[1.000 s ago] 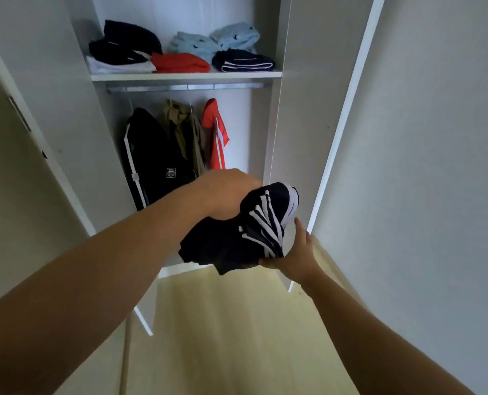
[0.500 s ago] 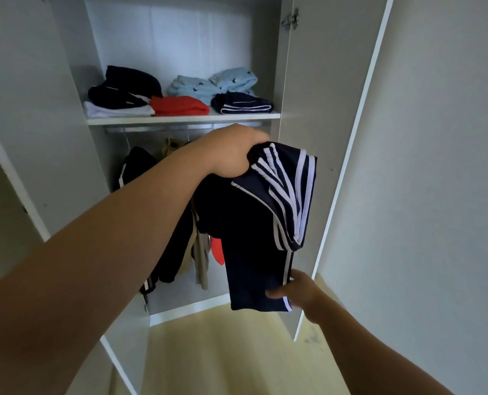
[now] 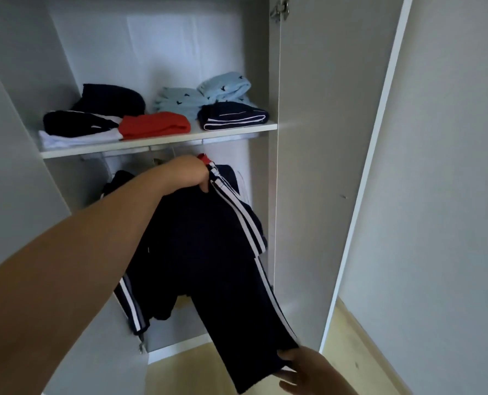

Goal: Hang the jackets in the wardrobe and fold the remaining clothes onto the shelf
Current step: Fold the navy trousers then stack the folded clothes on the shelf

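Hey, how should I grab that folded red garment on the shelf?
Probably grip the red garment by its rounded front fold, straight from the open front of the shelf, fingers underneath: the navy pile touches its left and light blue clothes lie behind.

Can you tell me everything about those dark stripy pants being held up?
The pants are dark navy, almost black, in soft-looking fabric with white stripes down the side. They hang unfolded and slanted in front of the open wardrobe, below the shelf. The left hand grips the bunched top end. The right hand pinches the bottom end of one leg, drawing it down to the right.
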